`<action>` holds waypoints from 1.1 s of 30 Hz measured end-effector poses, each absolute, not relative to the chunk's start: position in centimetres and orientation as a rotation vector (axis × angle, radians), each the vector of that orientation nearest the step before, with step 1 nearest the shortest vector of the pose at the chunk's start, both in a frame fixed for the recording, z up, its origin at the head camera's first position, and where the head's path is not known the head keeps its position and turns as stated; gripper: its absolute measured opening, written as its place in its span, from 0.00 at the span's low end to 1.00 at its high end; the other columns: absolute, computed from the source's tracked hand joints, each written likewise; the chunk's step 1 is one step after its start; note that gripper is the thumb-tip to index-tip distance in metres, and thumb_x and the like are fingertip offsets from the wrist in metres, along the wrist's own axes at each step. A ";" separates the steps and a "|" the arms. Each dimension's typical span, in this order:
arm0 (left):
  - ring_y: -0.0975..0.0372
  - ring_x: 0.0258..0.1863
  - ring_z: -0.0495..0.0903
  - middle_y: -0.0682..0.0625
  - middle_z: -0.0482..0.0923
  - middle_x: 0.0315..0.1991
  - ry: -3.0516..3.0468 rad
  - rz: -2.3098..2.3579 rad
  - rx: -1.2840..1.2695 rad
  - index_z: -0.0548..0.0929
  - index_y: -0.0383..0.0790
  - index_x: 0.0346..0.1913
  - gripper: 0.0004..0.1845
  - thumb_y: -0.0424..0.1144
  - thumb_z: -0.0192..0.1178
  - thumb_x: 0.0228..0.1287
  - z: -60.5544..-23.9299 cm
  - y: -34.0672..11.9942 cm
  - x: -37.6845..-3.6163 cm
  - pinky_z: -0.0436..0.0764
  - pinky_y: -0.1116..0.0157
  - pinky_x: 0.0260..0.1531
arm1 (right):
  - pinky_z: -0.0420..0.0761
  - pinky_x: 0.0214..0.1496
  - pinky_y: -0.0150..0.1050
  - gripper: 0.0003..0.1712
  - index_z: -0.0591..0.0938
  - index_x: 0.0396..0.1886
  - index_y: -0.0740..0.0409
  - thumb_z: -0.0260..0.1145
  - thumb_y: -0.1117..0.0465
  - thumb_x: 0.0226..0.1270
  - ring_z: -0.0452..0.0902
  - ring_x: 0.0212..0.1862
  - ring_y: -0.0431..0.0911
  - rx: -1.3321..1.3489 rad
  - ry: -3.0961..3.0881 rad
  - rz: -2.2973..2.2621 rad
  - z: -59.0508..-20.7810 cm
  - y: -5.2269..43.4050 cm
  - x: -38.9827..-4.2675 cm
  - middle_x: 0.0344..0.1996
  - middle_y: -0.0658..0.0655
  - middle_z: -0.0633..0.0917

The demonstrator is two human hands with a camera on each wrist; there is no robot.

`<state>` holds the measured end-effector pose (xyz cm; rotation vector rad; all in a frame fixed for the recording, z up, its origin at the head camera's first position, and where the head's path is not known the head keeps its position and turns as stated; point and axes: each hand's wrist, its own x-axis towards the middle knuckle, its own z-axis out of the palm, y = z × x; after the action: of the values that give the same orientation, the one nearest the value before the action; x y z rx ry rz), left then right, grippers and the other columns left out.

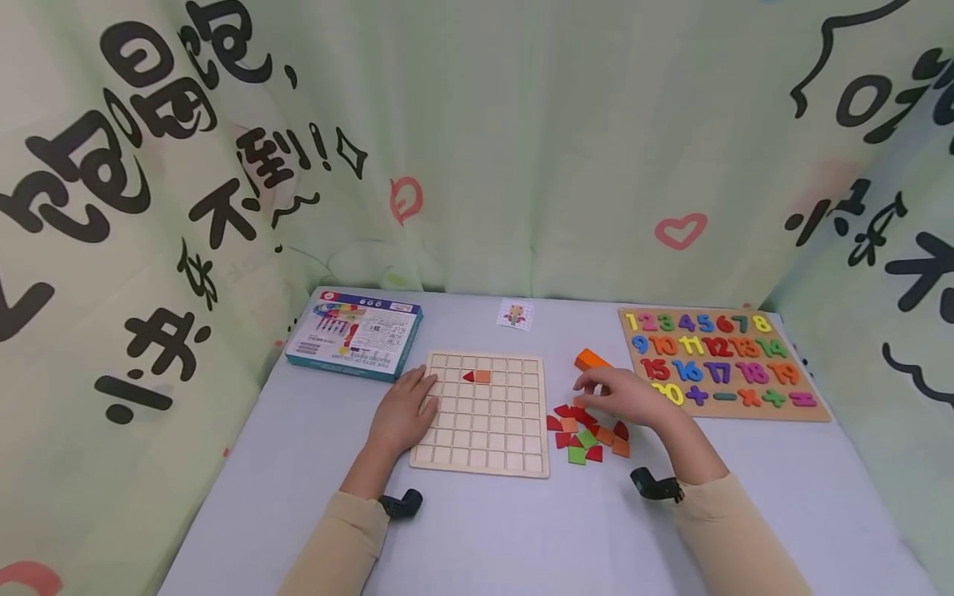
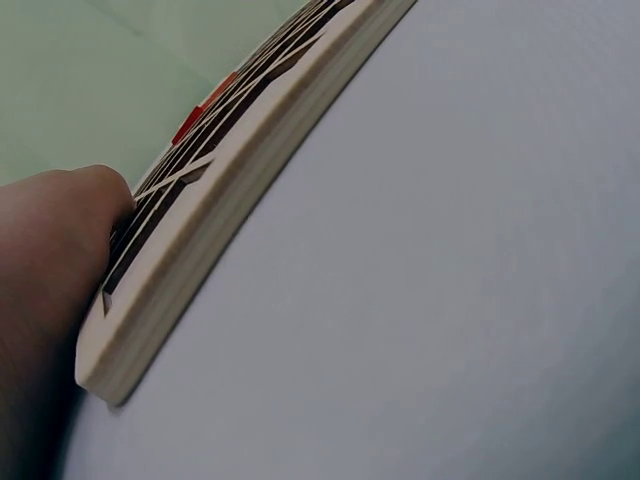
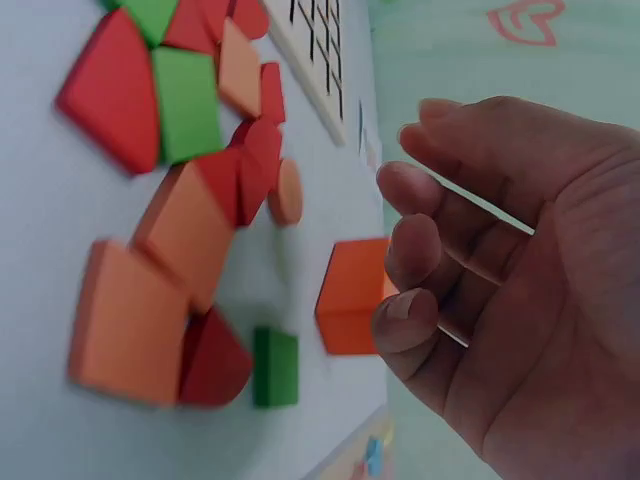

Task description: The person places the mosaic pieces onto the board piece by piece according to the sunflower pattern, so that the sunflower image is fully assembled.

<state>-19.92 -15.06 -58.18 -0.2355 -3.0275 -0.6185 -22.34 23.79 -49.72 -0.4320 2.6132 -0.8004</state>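
- Right hand (image 1: 626, 396): hovers over the far side of the pile of flat coloured foam-like tiles (image 1: 587, 434), fingers loosely curled and apart, holding nothing in the wrist view; fingertips (image 3: 405, 310) just beside the orange rectangular block (image 3: 352, 295).
- Left hand (image 1: 406, 410): fingers straight, lying flat on the left edge of the pale wooden grid board (image 1: 483, 414), pressing it onto the counter.
- Tiles: red, orange and green squares, quarter-rounds and one small disc, lying overlapped near the counter's middle, right of the board. Judged light, thin and stiff, likely to slide on the smooth top; best pinched by opposite edges, or tipped up at a free corner.
- Orange block: beyond the pile; thicker, easily taken by its side faces.
- Grid board: holds a red quarter-round tile (image 1: 468, 377) and an orange square tile (image 1: 483, 377) in its second row; rigid, with a thick rim.
- Number puzzle board (image 1: 723, 364): right rear corner of the counter.
- Blue printed box (image 1: 354, 335): left rear corner.
- Small pattern card (image 1: 516, 314): rear edge.
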 end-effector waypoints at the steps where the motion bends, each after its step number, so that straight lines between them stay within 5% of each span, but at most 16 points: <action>1: 0.54 0.77 0.58 0.49 0.60 0.77 -3.026 -0.619 -0.234 0.68 0.49 0.73 0.29 0.54 0.49 0.74 -58.2 -15.0 -19.9 0.63 0.54 0.75 | 0.82 0.36 0.36 0.13 0.83 0.49 0.51 0.68 0.56 0.67 0.74 0.39 0.47 -0.418 2.610 -0.801 -49.9 24.2 -22.1 0.37 0.51 0.81; 33: 0.53 0.76 0.59 0.49 0.60 0.76 -3.019 -0.609 -0.241 0.69 0.48 0.73 0.29 0.55 0.49 0.73 -58.3 -15.1 -19.9 0.64 0.53 0.74 | 0.79 0.33 0.34 0.15 0.82 0.50 0.50 0.70 0.55 0.65 0.72 0.33 0.45 -0.240 2.686 -0.708 -53.4 25.5 -21.4 0.29 0.52 0.77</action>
<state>-19.93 -15.06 -58.26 -0.2414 -3.0185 -0.6087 -21.37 25.53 -53.35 -0.2396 2.6859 -0.7077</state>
